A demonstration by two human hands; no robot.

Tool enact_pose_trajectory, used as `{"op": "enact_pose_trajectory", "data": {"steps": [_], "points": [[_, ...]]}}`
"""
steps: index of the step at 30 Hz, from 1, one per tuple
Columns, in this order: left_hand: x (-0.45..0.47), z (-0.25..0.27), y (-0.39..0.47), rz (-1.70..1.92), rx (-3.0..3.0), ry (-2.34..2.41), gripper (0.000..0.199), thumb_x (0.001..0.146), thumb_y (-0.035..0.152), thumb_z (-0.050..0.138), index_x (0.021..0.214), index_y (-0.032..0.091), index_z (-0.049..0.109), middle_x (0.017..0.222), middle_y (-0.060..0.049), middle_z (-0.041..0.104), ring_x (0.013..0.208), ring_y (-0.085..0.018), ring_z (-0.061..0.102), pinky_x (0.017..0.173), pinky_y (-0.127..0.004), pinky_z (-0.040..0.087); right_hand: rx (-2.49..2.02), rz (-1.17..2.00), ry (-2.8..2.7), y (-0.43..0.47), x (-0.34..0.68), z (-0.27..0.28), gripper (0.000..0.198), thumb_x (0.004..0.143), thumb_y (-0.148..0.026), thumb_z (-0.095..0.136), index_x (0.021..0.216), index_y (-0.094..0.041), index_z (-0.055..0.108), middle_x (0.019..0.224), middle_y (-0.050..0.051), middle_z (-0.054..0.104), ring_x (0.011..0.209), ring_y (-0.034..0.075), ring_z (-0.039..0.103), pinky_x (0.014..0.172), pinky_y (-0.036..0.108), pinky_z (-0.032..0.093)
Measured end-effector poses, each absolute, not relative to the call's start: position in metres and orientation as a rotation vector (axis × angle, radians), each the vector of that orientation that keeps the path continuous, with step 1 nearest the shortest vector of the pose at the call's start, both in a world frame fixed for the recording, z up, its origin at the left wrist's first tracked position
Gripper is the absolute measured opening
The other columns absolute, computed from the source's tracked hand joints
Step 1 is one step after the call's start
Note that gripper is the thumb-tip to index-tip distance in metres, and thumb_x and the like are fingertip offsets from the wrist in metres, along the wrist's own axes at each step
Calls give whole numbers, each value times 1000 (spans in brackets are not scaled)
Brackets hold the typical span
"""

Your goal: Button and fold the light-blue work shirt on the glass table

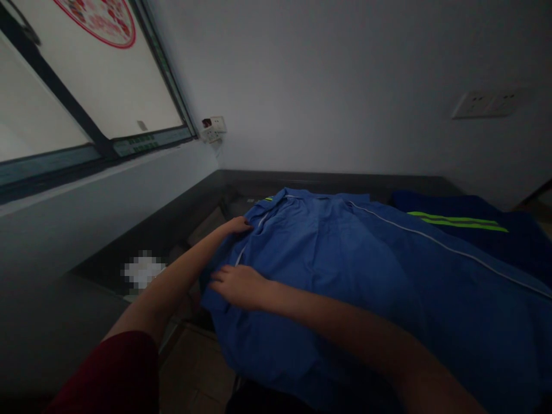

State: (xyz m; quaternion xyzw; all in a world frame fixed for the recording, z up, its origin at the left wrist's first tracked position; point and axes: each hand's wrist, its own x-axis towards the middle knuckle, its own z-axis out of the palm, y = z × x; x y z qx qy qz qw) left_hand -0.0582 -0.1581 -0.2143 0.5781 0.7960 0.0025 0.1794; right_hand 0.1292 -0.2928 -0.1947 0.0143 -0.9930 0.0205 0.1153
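A large blue work garment [345,259] with thin white piping lies spread out in front of me, its near side hanging over the edge. Whether it is a jacket or trousers I cannot make out. My left hand [238,225] is at its far left edge, the fingers closed on the cloth beside a piped seam. Nearer to me, my right hand [239,286] holds the left edge of the same garment with curled fingers, its forearm crossing over the cloth. A small yellow-green stripe shows at the garment's far left corner.
A darker blue garment [457,221] with yellow-green stripes lies at the right. Behind runs a dark raised edge [336,179] against the wall. A white blurred item [144,270] is at the left, below a window [142,138]. Sockets [487,104] are on the wall.
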Motion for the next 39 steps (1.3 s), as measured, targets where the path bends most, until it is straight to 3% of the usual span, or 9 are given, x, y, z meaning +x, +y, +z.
{"op": "enact_pose_trajectory", "data": {"steps": [4, 11, 14, 18, 24, 29, 36, 39], "points": [[-59, -216, -163, 54, 1629, 2198, 28, 79, 38, 54, 91, 15, 63, 82, -5, 65, 65, -15, 60, 49, -18, 44, -79, 36, -2934, -294, 113, -210, 38, 91, -21, 45, 128, -24, 48, 131, 9, 50, 115, 27, 46, 83, 43, 48], [-65, -224, -169, 279, 1610, 2135, 21, 74, 35, 59, 79, 14, 59, 74, -2, 63, 68, -15, 60, 51, -18, 43, -15, -83, -2874, -286, 128, -201, 26, 93, -16, 40, 110, -23, 58, 108, 9, 60, 101, 21, 53, 71, 31, 48], [-63, -215, -169, 407, 1571, 2142, 20, 75, 31, 57, 85, 14, 58, 77, -2, 63, 70, -15, 61, 53, -18, 43, -37, -56, -2883, -279, 146, -187, 22, 91, -12, 42, 106, -19, 57, 97, 6, 63, 87, 18, 58, 61, 26, 46], [-46, -191, -164, 718, 1443, 2055, 23, 77, 26, 55, 96, 14, 54, 74, 0, 61, 61, -12, 58, 51, -18, 43, -219, 188, -2834, -272, 190, -165, 17, 92, -16, 44, 106, -19, 54, 97, 3, 63, 79, 14, 61, 58, 24, 43], [27, -172, -136, 886, 1546, 1716, 23, 78, 21, 54, 101, 16, 51, 73, 2, 59, 57, -8, 55, 54, -18, 44, -500, 652, -2596, -273, 271, -163, 15, 87, -12, 51, 100, -18, 57, 101, 3, 64, 90, 14, 60, 79, 24, 45], [112, -197, -125, 619, 1735, 1548, 26, 76, 18, 54, 102, 16, 50, 64, 5, 53, 50, -9, 48, 50, -19, 40, -706, 868, -2348, -301, 316, -187, 15, 86, -12, 49, 92, -20, 59, 96, 3, 65, 89, 14, 62, 81, 24, 47], [167, -251, -156, 431, 2092, 1494, 30, 77, 25, 54, 107, 21, 49, 81, -2, 64, 72, -16, 62, 59, -24, 42, -738, 918, -2273, -323, 346, -281, 11, 84, -25, 48, 85, -23, 59, 83, 3, 68, 75, 14, 64, 68, 21, 50], [170, -260, -165, 442, 2160, 1590, 34, 82, 30, 50, 115, 25, 44, 85, -3, 67, 77, -19, 65, 61, -25, 42, -818, 836, -2292, -321, 347, -322, 24, 84, -38, 54, 104, -27, 58, 84, 3, 69, 72, 16, 64, 68, 23, 51]]}}
